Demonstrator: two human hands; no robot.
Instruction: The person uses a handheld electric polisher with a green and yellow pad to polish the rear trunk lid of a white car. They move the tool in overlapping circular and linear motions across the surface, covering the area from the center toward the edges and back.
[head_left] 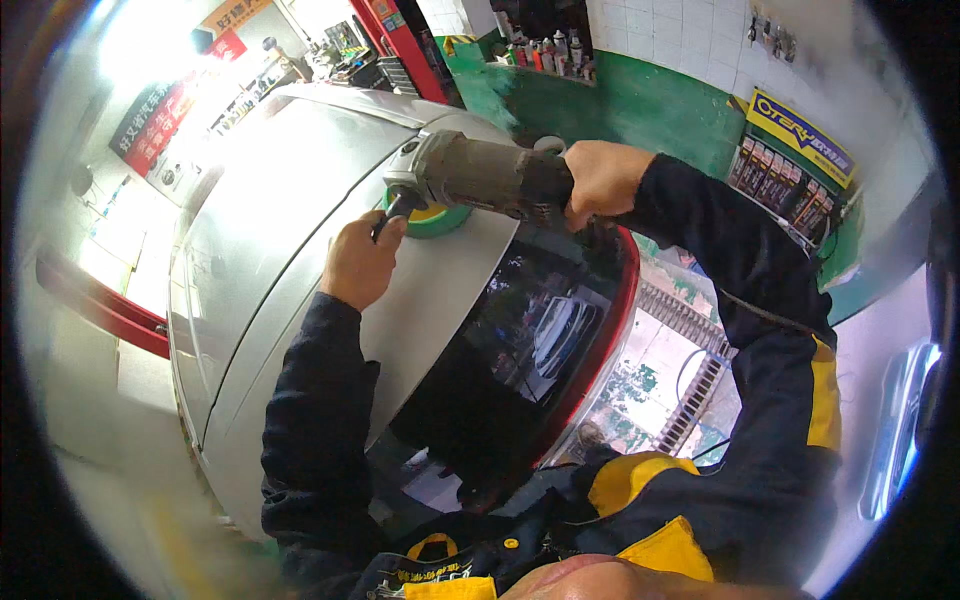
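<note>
A worn grey power polisher (480,176) lies across the pale silver body panel of a car (425,315). Its round green-rimmed pad (440,224), with some yellow showing, rests against or just over the panel; exact contact is hidden under the tool head. My left hand (360,262) is wrapped round the black side handle (398,207). At the other end, my right hand (606,180) grips the dark rear of the body. Below the tool, a dark glossy panel (480,380) with a red edge (628,290) curves along the car and mirrors the room.
Bottles and cans (550,52) crowd a shelf against the green-and-white wall. To the right hangs a rack of narrow boxes (780,185) under a yellow-and-purple sign (800,135). A slotted floor grate (690,400) runs beside the car. A red post (405,50) stands beyond it.
</note>
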